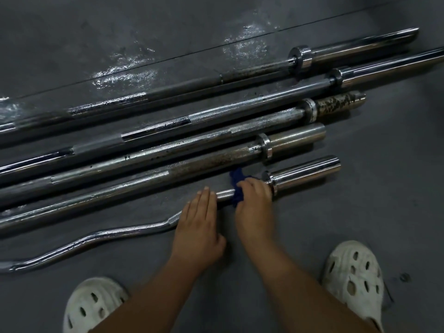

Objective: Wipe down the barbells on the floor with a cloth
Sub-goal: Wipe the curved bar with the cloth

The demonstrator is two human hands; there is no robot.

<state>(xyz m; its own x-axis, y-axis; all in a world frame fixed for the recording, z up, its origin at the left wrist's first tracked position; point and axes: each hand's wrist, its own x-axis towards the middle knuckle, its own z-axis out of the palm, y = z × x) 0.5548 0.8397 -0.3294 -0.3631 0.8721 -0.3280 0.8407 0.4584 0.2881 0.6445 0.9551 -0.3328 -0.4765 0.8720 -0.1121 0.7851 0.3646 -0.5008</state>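
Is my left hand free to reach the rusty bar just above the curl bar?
Probably yes: the left hand lies flat on the curl bar, holding nothing, with bare floor between it and the rusty bar.

Counted on the floor: five straight barbells (168, 138), one curl bar (96, 236), one blue cloth (236, 188), two white clogs (355, 267).
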